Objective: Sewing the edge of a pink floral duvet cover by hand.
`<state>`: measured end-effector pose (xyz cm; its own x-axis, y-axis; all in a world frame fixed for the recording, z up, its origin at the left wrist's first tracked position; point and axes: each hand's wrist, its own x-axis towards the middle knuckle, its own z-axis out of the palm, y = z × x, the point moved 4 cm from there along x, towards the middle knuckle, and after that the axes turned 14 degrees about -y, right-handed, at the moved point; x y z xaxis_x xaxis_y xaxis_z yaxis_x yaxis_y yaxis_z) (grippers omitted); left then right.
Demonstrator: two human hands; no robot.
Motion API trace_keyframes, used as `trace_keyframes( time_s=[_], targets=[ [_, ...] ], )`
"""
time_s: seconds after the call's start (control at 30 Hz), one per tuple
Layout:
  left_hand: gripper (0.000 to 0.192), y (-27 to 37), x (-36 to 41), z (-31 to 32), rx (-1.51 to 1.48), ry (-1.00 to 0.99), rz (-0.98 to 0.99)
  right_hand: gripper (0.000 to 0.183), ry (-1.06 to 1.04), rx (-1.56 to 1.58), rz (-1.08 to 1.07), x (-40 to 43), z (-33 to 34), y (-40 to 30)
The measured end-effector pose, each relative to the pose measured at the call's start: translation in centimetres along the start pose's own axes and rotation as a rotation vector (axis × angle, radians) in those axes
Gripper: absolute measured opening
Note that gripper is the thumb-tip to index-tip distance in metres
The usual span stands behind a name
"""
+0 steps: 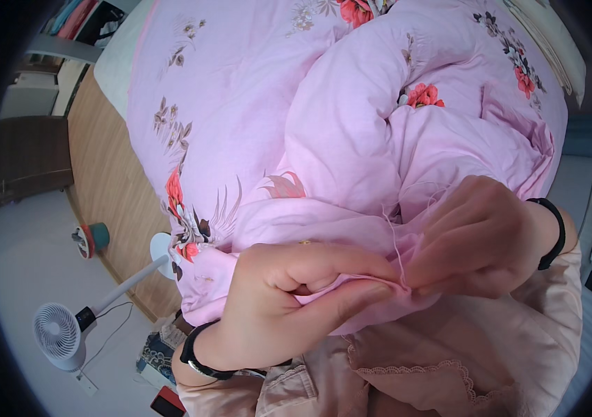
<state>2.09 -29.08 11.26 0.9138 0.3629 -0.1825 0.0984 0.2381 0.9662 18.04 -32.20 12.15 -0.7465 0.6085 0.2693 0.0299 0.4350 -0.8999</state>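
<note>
A pink floral duvet cover [348, 130] lies bunched over the bed in front of me. Its near edge is pinched between the thumb and forefinger of my left hand [306, 297], low in the middle. My right hand [468, 245], slightly blurred, is closed at the same edge just to the right, its fingertips against the fabric. A loose pink thread [394, 240] rises from the fold between the hands and loops towards the right hand. Whether the right fingers hold a needle cannot be seen.
A white pedestal fan [58, 333] stands at the lower left, its pole close to the bed. A green pot [98, 235] rests near the wall. A pillow [562, 47] lies at the upper right, and a red box-like object [168, 402] is at the bottom left.
</note>
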Motion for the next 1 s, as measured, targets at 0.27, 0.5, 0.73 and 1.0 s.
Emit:
trace_keyframes(
  time_s=[0.27, 0.5, 0.73, 1.0],
  targets=[
    [0.014, 0.2, -0.5, -1.0, -0.004, -0.004, -0.006, 0.010, -0.026, -0.040, 0.058, -0.6, -0.6, -0.1],
    [0.014, 1.0, -0.7, -0.7, 0.256, 0.116, 0.157, 0.013, 0.032, -0.214, 0.092, -0.4, -0.6, -0.6],
    [0.026, 1.8, -1.8, 1.4, 0.982, 0.272, 0.295, 0.019, -0.031, -0.607, 0.197, 1.0, 0.6, -2.2],
    [0.014, 0.9, -1.9, -0.7, 0.219, 0.274, 0.056, 0.012, -0.004, -0.478, 0.188, 0.5, 0.2, -1.6]
  ],
)
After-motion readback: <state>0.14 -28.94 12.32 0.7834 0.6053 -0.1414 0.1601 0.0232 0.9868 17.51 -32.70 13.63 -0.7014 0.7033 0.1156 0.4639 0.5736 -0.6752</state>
